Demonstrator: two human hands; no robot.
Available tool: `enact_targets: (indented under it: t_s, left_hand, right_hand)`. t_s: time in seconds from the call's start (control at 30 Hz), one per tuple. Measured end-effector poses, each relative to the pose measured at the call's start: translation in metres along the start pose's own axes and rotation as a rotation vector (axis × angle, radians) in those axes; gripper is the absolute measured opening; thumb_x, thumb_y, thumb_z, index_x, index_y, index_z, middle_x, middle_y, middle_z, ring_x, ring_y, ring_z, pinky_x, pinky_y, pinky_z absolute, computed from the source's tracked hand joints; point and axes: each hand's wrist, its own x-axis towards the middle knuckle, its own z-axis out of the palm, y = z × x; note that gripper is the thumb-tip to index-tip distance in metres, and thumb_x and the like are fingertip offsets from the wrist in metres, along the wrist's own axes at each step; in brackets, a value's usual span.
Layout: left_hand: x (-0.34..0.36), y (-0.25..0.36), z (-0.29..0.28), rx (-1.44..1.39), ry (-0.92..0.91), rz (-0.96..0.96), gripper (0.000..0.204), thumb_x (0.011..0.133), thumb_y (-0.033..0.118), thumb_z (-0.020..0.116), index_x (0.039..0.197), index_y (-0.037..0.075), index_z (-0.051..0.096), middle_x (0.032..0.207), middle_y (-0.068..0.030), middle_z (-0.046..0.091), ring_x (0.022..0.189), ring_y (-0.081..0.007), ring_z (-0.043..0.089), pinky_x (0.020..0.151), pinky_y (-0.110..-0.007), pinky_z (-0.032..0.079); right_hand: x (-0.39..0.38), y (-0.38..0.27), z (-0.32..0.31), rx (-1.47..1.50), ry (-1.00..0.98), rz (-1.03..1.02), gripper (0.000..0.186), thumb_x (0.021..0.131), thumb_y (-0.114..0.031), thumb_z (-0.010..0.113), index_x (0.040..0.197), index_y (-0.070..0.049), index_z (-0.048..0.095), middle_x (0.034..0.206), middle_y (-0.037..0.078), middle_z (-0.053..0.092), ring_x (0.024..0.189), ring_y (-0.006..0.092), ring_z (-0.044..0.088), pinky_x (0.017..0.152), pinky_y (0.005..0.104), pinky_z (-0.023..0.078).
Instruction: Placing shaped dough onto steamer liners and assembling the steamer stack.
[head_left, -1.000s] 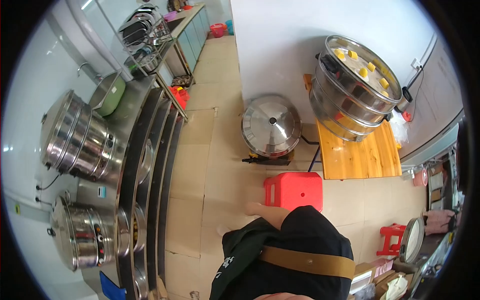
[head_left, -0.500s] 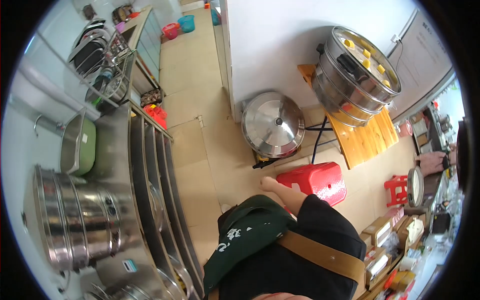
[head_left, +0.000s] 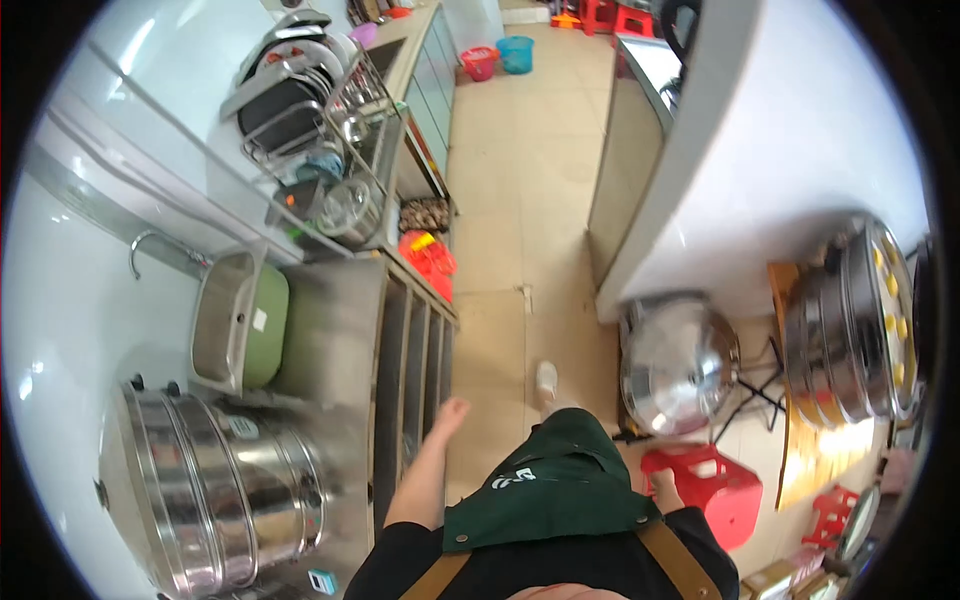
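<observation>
My left hand (head_left: 453,414) hangs beside the steel shelf unit (head_left: 398,350), apart from it. It carries nothing and its fingers look loosely apart. Low at my right side, my right hand (head_left: 662,486) overlaps the red plastic stool (head_left: 728,500) in the picture; whether it touches the stool and how its fingers lie cannot be made out. I wear a dark green apron (head_left: 560,480) with brown straps, and one white shoe (head_left: 546,377) shows ahead on the tiled floor.
To the left are a stacked steel steamer (head_left: 220,480), a green-sided sink (head_left: 268,325) and a dish rack (head_left: 290,110). On the right stand a large round-lidded steel pot (head_left: 680,365), a wall corner (head_left: 640,240) and another steamer (head_left: 845,330) on a wooden bench (head_left: 815,465).
My view has swung right-to-left toward the aisle, so the pot, bench and stool sit farther right. My left hand has come into view; the right arm now hangs lower by the stool.
</observation>
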Motion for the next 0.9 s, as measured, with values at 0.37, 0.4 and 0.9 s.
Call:
enact_targets:
  t_s: [0.37, 0.4, 0.9]
  left_hand:
    - [0.119, -0.023, -0.003, -0.467, -0.013, -0.575, 0.029, 0.075, 0.028, 0.059, 0.085, 0.000, 0.059, 0.059, -0.0068, 0.054, 0.047, -0.0152, 0.048, 0.040, -0.032, 0.037]
    - [0.145, -0.017, -0.005, -0.408, -0.020, -0.525, 0.028, 0.075, 0.027, 0.059, 0.082, 0.000, 0.059, 0.060, -0.0078, 0.055, 0.048, -0.0166, 0.050, 0.041, -0.033, 0.038]
    - [0.693, 0.307, -0.143, 0.156, -0.064, -0.047, 0.036, 0.073, 0.031, 0.056, 0.092, 0.000, 0.061, 0.092, -0.0173, 0.061, 0.088, -0.0270, 0.058, 0.077, -0.034, 0.044]
  right_hand:
    - [-0.029, -0.464, 0.062, -0.432, 0.128, -0.908, 0.034, 0.066, -0.030, 0.057, 0.077, 0.002, 0.060, 0.082, 0.020, 0.061, 0.081, 0.0317, 0.058, 0.070, 0.0377, 0.046]
    - [-0.058, -0.514, 0.076, -0.446, 0.085, -0.910, 0.034, 0.067, -0.030, 0.058, 0.080, 0.002, 0.060, 0.085, 0.020, 0.060, 0.083, 0.0310, 0.058, 0.071, 0.0370, 0.046]
    - [-0.098, -0.854, 0.091, -0.567, 0.016, -0.753, 0.034, 0.068, -0.023, 0.058, 0.096, -0.006, 0.061, 0.096, 0.016, 0.060, 0.094, 0.0281, 0.055, 0.081, 0.0354, 0.044]
